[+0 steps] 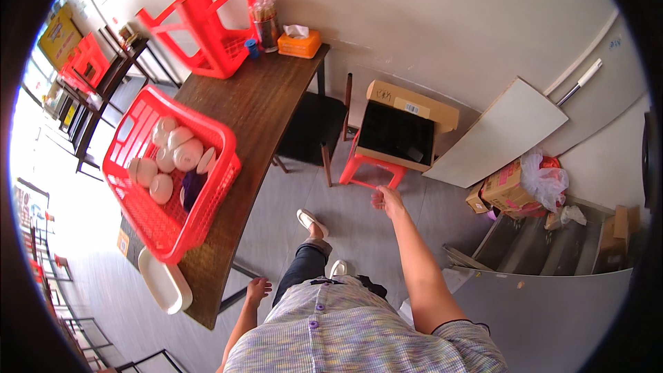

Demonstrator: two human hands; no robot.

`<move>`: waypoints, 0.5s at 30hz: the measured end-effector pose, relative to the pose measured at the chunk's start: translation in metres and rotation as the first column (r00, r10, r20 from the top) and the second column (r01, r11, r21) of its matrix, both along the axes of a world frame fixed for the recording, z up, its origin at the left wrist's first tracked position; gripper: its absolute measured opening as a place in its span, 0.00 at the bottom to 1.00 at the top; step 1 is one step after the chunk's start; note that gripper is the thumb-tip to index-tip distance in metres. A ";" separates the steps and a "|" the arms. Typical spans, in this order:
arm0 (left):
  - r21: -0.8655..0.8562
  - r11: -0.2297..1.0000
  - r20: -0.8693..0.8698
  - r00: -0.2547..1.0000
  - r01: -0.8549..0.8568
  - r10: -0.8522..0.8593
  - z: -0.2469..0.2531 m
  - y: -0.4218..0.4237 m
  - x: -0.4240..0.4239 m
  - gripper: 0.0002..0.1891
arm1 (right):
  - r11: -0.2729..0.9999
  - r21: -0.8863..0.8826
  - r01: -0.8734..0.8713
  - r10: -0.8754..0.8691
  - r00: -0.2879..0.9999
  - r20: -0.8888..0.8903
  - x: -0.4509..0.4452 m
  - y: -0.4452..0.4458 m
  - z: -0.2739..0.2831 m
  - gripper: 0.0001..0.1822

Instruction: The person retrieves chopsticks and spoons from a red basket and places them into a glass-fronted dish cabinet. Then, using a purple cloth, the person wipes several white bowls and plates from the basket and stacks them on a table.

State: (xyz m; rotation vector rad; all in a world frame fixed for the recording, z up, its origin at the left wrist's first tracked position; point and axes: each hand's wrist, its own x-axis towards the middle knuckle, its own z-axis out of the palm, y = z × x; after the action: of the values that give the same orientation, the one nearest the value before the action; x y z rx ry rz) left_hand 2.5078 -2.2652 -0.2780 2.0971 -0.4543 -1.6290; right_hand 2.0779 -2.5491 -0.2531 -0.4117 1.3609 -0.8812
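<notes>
My right hand (387, 201) reaches forward with loosely bent fingers and holds nothing. In the view it is just below a red plastic stool (373, 166), which bears an opened cardboard box (396, 94) with a flat black thing (396, 132) in it. By my side hangs my left hand (258, 290), empty, its fingers slightly apart, near the wooden table (248, 129). On that table stands a red plastic basket (222, 134) with several white bowls (187, 154) and a dark purple cloth (193, 189). Stacked white oval dishes (164, 280) sit at the table's near edge.
An upturned red stool (207, 31), a chopstick holder (267, 31), a small blue container (252, 48) and an orange tissue box (300, 44) occupy the table's far end. A black chair (311, 127) stands beside it. Rightward are a leaning white board (497, 134), cartons (505, 189) and a metal counter (544, 311).
</notes>
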 end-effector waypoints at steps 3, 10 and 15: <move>-0.112 0.872 0.133 0.877 0.476 -0.462 -0.049 -0.039 0.027 0.13 | 0.993 -0.117 0.029 -0.032 0.999 -0.020 -0.008 -0.054 0.024 0.10; -0.071 0.896 0.121 0.896 0.438 -0.428 -0.029 -0.191 0.023 0.16 | 0.916 -0.131 0.380 -0.376 0.925 0.052 -0.076 -0.153 0.053 0.09; 0.052 0.940 0.005 0.941 0.338 -0.339 0.000 -0.266 -0.014 0.17 | 0.819 -0.042 0.573 -0.568 0.818 0.091 -0.084 -0.204 0.050 0.12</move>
State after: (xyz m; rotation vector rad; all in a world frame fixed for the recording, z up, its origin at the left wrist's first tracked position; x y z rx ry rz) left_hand 2.4941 -2.5310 -0.2784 2.1583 -0.8265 -1.8291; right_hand 1.9943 -2.7535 -0.2028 -0.0037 1.4081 -1.4286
